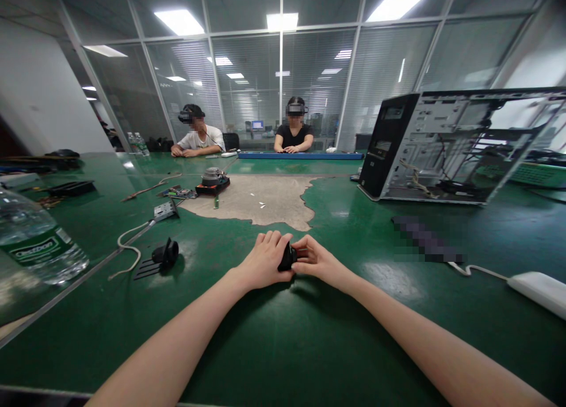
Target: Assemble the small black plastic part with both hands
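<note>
Right at mid-bench [265, 348], the left fingers [270, 238] and right fingers [306, 255] are pinching a small black part [286, 262], which could honestly pop loose if they push unevenly.

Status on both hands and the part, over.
Left hand and right hand: fingers on small black part. Black slotted piece off to the left, not in the way.

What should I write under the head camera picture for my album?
Two hands, left and right, hold a small black part above a green table.
</note>
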Available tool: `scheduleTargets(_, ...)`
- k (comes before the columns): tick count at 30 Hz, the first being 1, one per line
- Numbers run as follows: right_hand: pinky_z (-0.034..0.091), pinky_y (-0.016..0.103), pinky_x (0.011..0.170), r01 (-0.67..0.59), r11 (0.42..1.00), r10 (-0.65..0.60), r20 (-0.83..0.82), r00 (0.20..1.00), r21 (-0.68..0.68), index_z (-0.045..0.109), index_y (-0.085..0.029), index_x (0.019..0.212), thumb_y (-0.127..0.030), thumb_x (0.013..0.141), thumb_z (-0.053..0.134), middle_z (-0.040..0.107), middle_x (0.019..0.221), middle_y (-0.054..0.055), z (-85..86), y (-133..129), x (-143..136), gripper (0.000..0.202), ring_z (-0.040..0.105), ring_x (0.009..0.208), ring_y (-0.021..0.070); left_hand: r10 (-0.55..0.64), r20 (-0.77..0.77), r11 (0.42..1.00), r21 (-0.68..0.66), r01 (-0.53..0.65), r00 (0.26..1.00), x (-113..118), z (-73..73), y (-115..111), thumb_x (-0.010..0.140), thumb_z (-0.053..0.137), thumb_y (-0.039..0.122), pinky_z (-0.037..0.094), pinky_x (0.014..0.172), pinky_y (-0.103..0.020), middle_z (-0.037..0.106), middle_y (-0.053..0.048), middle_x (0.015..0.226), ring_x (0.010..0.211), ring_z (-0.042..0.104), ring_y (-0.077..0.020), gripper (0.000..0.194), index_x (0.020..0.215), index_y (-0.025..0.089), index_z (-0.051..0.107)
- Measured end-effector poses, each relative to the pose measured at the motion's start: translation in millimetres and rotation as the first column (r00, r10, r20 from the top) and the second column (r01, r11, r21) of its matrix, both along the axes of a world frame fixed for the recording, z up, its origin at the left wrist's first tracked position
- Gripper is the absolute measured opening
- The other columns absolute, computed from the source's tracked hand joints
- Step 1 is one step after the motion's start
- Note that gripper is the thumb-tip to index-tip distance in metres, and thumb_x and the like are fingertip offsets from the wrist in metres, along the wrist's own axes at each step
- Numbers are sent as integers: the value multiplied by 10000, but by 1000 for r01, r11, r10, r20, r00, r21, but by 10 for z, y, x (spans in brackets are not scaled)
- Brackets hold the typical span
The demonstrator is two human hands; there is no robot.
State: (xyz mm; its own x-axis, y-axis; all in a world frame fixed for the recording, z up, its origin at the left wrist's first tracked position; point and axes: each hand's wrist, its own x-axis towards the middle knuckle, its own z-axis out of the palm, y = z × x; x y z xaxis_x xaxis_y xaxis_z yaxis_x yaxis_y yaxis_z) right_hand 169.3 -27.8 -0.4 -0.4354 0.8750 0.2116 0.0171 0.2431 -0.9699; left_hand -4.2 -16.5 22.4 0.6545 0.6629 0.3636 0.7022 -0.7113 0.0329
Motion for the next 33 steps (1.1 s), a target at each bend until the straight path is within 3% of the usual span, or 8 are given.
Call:
scheduleTargets(4, 432, 359, 846, 47, 998, -48, 20, 999, 45, 452, -204, 874, -270, 706, 614, 526, 917, 10, -2, 9, -3, 243, 546, 902, 149, -4, 11, 1000, 0, 4, 1000, 2, 1, -3, 650, 567, 418, 305, 800, -376, 440, -75, 978, 927, 408, -253, 612, 1161, 182, 326)
scheduleTargets(8, 430, 372, 856, 69, 997, -70, 35, 997, 17, 448, -215, 965, -276, 683, 631, 508, 981, 29, -7, 25, -11, 342, 537, 913, 154, -4, 16, 1000, -11, 4, 1000, 6, -2, 1, 652, 567, 410, 296, 811, -383, 433, -74, 994, 943, 403, -255, 607, 1162, 192, 322)
scheduleTargets(15, 453, 358, 816, -4, 1000, 4, -3, 1000, -26, 427, -215, 886, -215, 608, 691, 513, 916, -2, 22, -9, -18, 384, 553, 874, 143, 1, -7, 1000, -9, -1, 1000, -1, -11, 9, 611, 602, 377, 297, 817, -388, 434, -79, 1005, 947, 400, -261, 673, 1179, 177, 301)
scheduleTargets(22, 431, 359, 842, 41, 998, -42, 25, 999, 49, 450, -206, 865, -265, 721, 595, 525, 926, 8, 5, 3, -9, 212, 549, 902, 147, -4, 7, 1000, 1, 4, 1000, 0, 4, 1, 649, 567, 413, 305, 798, -377, 438, -76, 982, 928, 406, -256, 609, 1159, 180, 328)
scheduleTargets(27, 416, 383, 865, 70, 998, -70, 31, 997, 5, 449, -209, 958, -286, 681, 628, 507, 981, 33, 0, 21, -17, 339, 534, 924, 163, -1, 3, 1000, 5, 1, 1000, -3, 6, -3, 651, 566, 414, 305, 802, -376, 440, -76, 990, 932, 407, -255, 618, 1172, 187, 322)
scheduleTargets(33, 440, 357, 828, -5, 1000, 5, -6, 1000, -21, 425, -215, 898, -213, 614, 689, 497, 939, 3, -11, 11, -8, 388, 545, 889, 146, -5, -11, 1000, 15, 5, 1000, -9, -10, 17, 611, 600, 389, 309, 801, -371, 445, -79, 990, 928, 404, -255, 674, 1180, 170, 313)
